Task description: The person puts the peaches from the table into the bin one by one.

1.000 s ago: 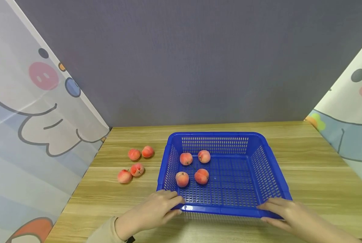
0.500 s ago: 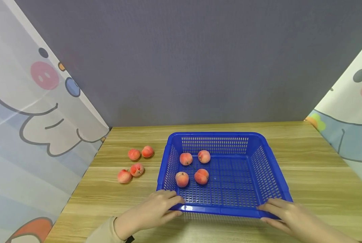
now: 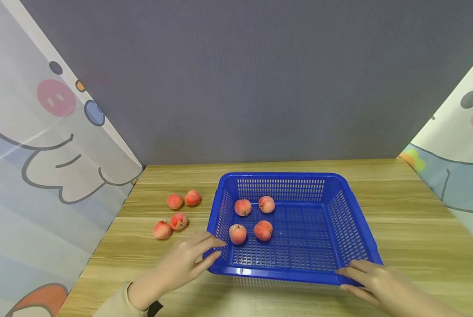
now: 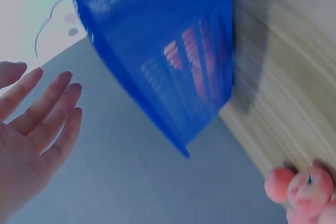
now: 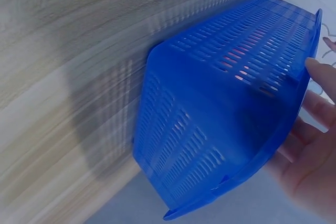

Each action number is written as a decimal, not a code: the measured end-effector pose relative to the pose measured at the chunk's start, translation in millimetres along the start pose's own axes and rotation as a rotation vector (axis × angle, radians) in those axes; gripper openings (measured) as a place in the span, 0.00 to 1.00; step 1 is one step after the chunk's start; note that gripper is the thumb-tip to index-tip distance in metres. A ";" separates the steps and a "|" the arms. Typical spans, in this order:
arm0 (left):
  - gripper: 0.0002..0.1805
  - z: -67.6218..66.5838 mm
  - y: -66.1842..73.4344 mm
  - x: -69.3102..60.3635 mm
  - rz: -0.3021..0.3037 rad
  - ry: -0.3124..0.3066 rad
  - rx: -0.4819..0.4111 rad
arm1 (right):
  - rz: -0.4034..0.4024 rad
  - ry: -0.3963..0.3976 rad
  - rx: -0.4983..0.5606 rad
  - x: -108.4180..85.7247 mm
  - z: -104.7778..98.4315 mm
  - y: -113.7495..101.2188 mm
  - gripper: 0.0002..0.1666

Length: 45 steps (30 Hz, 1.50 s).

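A blue perforated basket (image 3: 300,229) is standing on the wood-grain bench (image 3: 411,220), four peaches (image 3: 263,230) lying in its left half and four other peaches (image 3: 179,221) lying to its left. The right hand (image 3: 373,279) is holding the rim (image 3: 286,274) by the near right corner, its grip closed with fingers over the edge. The left hand (image 3: 181,260) is hovering at the near left corner, its grip loose and parted, holding nothing and, as far as the blurred wrist view shows, just clear of the rim.
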<state>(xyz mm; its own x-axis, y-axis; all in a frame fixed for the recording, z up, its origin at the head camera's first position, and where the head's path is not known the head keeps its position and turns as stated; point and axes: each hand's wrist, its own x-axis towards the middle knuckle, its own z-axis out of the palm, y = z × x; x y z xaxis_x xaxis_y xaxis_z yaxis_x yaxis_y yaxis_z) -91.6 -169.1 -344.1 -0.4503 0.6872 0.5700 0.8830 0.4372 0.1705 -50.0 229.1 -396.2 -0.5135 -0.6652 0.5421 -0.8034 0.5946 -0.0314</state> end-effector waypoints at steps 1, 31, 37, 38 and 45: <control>0.08 -3.0 -2.0 0.2 -0.008 0.013 0.009 | -0.005 0.006 -0.007 0.3 -0.1 -0.3 0.14; 0.14 -36.4 -79.6 -50.8 -0.478 -0.084 0.263 | -0.028 0.009 -0.056 3.6 -0.7 -1.6 0.16; 0.17 -34.7 -85.3 -65.6 -0.574 -0.100 0.247 | -0.022 0.007 -0.060 3.2 -1.0 -1.9 0.16; 0.17 -34.2 -86.7 -67.9 -0.590 -0.105 0.238 | -0.025 0.017 -0.064 3.2 -0.8 -1.9 0.17; 0.20 -30.7 -95.8 -80.8 -0.629 -0.131 0.205 | -0.029 0.034 -0.053 3.3 -0.1 -1.8 0.17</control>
<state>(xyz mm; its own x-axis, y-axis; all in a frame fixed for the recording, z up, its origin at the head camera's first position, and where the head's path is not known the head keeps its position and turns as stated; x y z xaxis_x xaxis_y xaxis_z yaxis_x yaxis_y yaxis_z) -135.8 -284.4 -381.9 -0.8942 0.3251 0.3078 0.4106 0.8696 0.2742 -50.1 225.8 -394.2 -0.4788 -0.6675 0.5703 -0.8003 0.5988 0.0290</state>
